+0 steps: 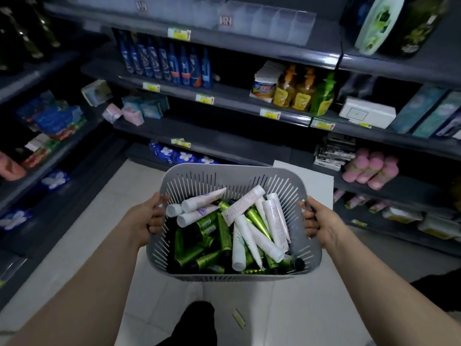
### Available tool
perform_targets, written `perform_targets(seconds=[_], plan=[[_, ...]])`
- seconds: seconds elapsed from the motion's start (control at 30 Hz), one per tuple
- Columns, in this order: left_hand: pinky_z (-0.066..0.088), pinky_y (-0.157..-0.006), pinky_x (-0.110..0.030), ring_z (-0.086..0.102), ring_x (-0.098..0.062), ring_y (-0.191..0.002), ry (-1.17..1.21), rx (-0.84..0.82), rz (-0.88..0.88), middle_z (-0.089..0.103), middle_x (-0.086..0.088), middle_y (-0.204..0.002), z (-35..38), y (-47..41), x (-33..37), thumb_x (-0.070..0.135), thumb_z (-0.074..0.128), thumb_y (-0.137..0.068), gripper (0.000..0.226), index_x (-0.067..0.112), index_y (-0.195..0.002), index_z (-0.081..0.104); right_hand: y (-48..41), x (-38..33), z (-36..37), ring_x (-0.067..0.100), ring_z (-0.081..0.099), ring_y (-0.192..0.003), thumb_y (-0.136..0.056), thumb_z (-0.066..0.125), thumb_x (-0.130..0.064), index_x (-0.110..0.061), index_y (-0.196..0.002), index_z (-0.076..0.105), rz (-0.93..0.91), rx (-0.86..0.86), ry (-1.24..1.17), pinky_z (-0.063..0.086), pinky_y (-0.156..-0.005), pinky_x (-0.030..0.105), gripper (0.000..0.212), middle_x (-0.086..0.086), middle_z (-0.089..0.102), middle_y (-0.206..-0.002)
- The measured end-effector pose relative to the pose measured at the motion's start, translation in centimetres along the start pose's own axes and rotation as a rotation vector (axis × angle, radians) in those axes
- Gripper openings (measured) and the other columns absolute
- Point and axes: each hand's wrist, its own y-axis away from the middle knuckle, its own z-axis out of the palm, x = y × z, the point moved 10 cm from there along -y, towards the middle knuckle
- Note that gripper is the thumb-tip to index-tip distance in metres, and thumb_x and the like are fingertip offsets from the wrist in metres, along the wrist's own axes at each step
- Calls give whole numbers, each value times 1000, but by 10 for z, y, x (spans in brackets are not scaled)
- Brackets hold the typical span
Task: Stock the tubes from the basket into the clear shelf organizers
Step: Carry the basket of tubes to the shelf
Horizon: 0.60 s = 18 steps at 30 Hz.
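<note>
I hold a grey slotted basket [232, 174] in front of me above the floor. My left hand [146, 218] grips its left rim and my right hand [318, 222] grips its right rim. Inside lie several white tubes [252, 239] on top of several green tubes [207, 258] with black caps. The clear shelf organizers [264, 23] stand on the top shelf, far above the basket, and look empty.
Dark shelves surround me, left and ahead. Blue spray bottles [164, 63] and yellow pump bottles [294, 88] stand on the second shelf. Pink packs [371, 168] lie lower right. A small yellow tag [239, 318] lies on the white tiled floor by my foot [197, 318].
</note>
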Motion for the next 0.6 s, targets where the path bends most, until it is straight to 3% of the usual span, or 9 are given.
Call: perform_targets(seconds=[0.2, 0.27, 0.37, 0.43, 0.6], plan=[[12, -30, -11, 17, -2, -28, -137, -128, -5, 27, 10, -42, 45, -85, 89, 43, 34, -101, 32, 22, -94, 57, -25, -18, 16, 4, 15, -28, -97, 44, -45, -23, -71, 51, 11, 85, -194, 13, -31, 8, 35, -9, 29, -41], [12, -30, -10, 17, -1, -27, -346, -318, -80, 26, 11, -41, 136, -162, 127, 43, 34, -101, 32, 21, -96, 57, -51, -37, -17, 3, 14, -26, -98, 43, -45, -22, -69, 48, -35, 249, -428, 11, -31, 7, 37, -9, 28, -39], [12, -30, -10, 17, -2, -28, -345, -315, -58, 25, 11, -42, 149, -172, 141, 44, 34, -101, 33, 21, -98, 57, -43, -40, -14, 3, 14, -26, -97, 43, -45, -22, -68, 48, -21, 245, -417, 12, -31, 7, 38, -9, 29, -38], [13, -30, -11, 17, -2, -29, -398, -401, -84, 25, 10, -45, 206, -208, 138, 43, 35, -101, 33, 19, -100, 58, -69, -56, -48, 3, 15, -26, -97, 44, -46, -22, -68, 49, -48, 307, -488, 13, -30, 8, 37, -9, 30, -38], [15, -30, -12, 18, -3, -30, -430, -378, -75, 26, 8, -48, 207, -214, 137, 42, 34, -102, 35, 17, -100, 59, -71, -56, -50, 3, 15, -26, -97, 44, -45, -22, -69, 49, -50, 312, -470, 12, -30, 8, 37, -8, 30, -39]])
